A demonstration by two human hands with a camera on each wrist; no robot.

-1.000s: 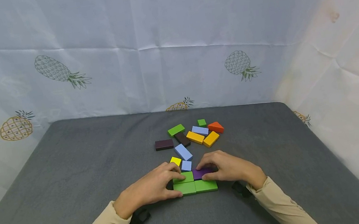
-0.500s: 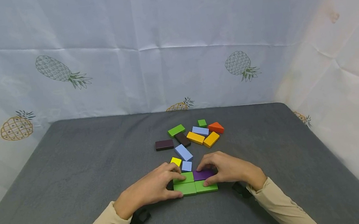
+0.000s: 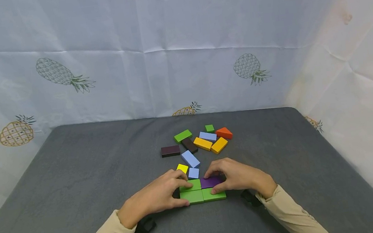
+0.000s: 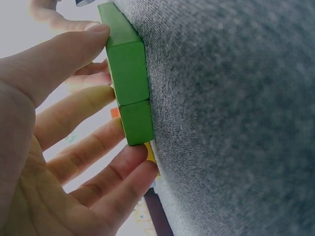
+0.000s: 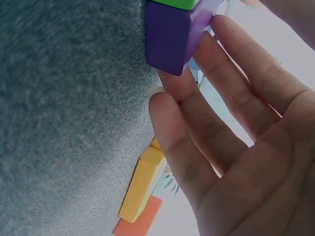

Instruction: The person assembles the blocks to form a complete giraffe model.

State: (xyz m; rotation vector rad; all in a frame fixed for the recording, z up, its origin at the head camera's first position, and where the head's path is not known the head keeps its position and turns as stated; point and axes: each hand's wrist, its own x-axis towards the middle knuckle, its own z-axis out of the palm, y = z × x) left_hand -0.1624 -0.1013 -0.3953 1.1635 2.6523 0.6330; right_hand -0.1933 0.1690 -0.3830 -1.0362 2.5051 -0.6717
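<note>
Three green blocks and a purple block lie flat against each other in a two-by-two rectangle. My left hand is at the left side, its thumb on the near edge of the front-left green block. Its index finger touches the top of the back-left green block; other fingertips lie along that block's far end in the left wrist view. My right hand rests its thumb on the front-right green block, while loosely extended fingers touch the purple block's far side.
Just behind lie a yellow block, a small light-blue block and a longer light-blue one. Farther back are dark blocks, orange-yellow blocks, a red-orange triangle and green blocks on the grey table.
My right thumb has shifted from the purple block's near side onto the front-right green block. The left hand and the blocks look unmoved.
</note>
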